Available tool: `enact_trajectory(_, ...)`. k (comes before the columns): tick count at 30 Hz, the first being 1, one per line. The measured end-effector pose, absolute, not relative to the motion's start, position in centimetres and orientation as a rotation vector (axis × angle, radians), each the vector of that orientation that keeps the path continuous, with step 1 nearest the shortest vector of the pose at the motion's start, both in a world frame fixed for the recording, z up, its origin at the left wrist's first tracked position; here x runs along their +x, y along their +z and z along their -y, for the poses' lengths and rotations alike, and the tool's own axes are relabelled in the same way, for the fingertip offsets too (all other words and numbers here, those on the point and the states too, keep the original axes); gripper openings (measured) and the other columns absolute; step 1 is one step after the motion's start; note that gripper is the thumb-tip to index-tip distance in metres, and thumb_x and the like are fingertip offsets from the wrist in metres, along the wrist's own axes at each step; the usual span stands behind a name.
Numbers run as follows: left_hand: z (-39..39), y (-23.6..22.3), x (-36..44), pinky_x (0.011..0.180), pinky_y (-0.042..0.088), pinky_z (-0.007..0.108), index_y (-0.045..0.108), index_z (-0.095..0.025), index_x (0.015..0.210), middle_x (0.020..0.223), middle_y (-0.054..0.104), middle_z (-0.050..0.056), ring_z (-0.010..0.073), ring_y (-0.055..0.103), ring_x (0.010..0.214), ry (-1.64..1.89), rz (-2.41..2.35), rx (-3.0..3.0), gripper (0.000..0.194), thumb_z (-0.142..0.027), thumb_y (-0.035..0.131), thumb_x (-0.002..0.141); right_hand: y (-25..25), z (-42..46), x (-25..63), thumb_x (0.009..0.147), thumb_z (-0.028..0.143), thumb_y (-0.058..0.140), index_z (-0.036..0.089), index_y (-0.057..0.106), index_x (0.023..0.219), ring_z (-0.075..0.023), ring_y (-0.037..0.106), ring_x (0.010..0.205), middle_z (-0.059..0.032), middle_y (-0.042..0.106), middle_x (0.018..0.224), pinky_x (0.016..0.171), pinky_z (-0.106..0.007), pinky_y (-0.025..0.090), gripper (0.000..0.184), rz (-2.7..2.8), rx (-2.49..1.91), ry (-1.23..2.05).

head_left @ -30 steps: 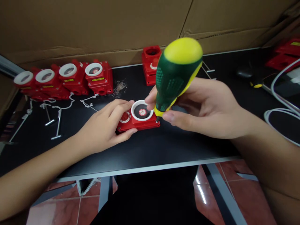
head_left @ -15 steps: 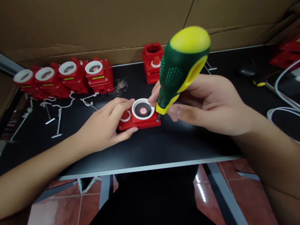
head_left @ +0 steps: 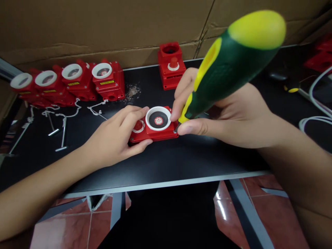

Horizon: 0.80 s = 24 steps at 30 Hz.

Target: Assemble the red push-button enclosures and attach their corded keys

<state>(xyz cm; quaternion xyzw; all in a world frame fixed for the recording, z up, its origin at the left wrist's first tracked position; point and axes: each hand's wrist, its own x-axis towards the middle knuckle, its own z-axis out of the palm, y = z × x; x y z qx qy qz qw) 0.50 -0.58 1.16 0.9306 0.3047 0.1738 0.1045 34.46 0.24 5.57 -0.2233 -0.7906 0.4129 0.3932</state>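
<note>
A red box-shaped device [head_left: 162, 135] lies on the black table, with a white ring around a dark round window and a smaller ringed red part at its left. My left hand [head_left: 116, 136] grips its left end, fingers over the top and thumb along the near side. In my right hand [head_left: 220, 117] is a green and yellow screwdriver [head_left: 233, 58], its handle tilted up to the right. The screwdriver's tip meets a screw at the device's near right corner. My right fingers are wrapped low on the handle.
Several similar red devices [head_left: 111, 83] with white rings stand at the left, small metal T-shaped bars [head_left: 63, 136] tied to them by white cords. Behind is another red unit [head_left: 171, 69], beside crumbs [head_left: 132, 93]. A white cable [head_left: 315, 121] and a second screwdriver [head_left: 294, 90] lie at right.
The screwdriver's handle has tilted further to the right and turned in my right hand, its tip still at the same corner. My left hand keeps its grip on the red device.
</note>
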Motion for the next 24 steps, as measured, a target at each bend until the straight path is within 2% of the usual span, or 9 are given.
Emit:
enact_trajectory(3,0.6,1.2,0.5,0.12,0.075,0.06,0.057,-0.021,0.174,0.17,0.075,0.024,0.0459,0.082,0.152,0.51,-0.904,2.716,0.064,-0.049,0.076,0.119,5.3,-0.4,34.6,0.102,0.041,0.108,0.026,0.093,0.109,-0.0188,0.075,0.093,-0.0029,0.085,0.112,0.074,-0.03,0.063,0.022,2.028,-0.562,1.018)
enact_trajectory(5,0.7,1.3,0.5,0.121,0.075,0.061,0.058,-0.021,0.174,0.171,0.075,0.023,0.0459,0.082,0.153,0.497,-0.934,2.696,0.064,-0.048,0.075,0.119,5.3,-0.3,34.7,0.102,0.037,0.106,0.025,0.092,0.116,-0.0185,0.077,0.093,-0.004,0.084,0.119,0.074,-0.03,0.066,0.023,2.057,-0.544,1.02)
enact_trajectory(9,0.6,1.4,0.6,0.125,0.073,0.061,0.057,-0.021,0.175,0.173,0.074,0.023,0.0456,0.08,0.155,0.465,-0.959,2.677,0.067,-0.05,0.075,0.118,5.8,0.2,34.9,0.108,0.026,0.09,0.025,0.088,0.129,-0.0193,0.079,0.09,-0.0062,0.085,0.127,0.071,-0.033,0.068,0.02,2.051,-0.495,0.983)
enact_trajectory(12,0.5,1.3,0.5,0.125,0.074,0.059,0.058,-0.022,0.174,0.172,0.074,0.022,0.0445,0.08,0.155,0.467,-0.948,2.672,0.067,-0.051,0.076,0.117,6.5,0.5,35.1,0.107,0.017,0.08,0.025,0.088,0.126,-0.0201,0.08,0.093,-0.0052,0.088,0.126,0.073,-0.033,0.068,0.022,2.142,-0.483,0.932)
enact_trajectory(16,0.5,1.2,0.4,0.125,0.074,0.059,0.056,-0.024,0.176,0.173,0.073,0.022,0.0443,0.08,0.156,0.479,-0.93,2.695,0.065,-0.05,0.074,0.119,6.5,0.5,35.1,0.101,0.017,0.083,0.028,0.09,0.12,-0.0211,0.079,0.094,-0.0035,0.086,0.114,0.076,-0.033,0.067,0.023,2.077,-0.53,0.905)
enact_trajectory(21,0.6,1.1,0.4,0.124,0.075,0.062,0.055,-0.025,0.178,0.171,0.075,0.022,0.0465,0.081,0.154,0.506,-0.919,2.691,0.068,-0.048,0.077,0.118,5.8,0.3,35.0,0.098,0.026,0.094,0.03,0.091,0.124,-0.022,0.076,0.091,-0.0045,0.084,0.112,0.073,-0.033,0.066,0.027,2.037,-0.514,0.946)
enact_trajectory(24,0.6,1.1,0.4,0.123,0.075,0.061,0.055,-0.021,0.178,0.171,0.075,0.024,0.0466,0.081,0.154,0.514,-0.913,2.715,0.068,-0.048,0.077,0.119,6.0,0.2,35.1,0.093,0.024,0.097,0.033,0.089,0.123,-0.0223,0.075,0.092,-0.0025,0.079,0.112,0.074,-0.033,0.067,0.032,2.07,-0.571,0.934)
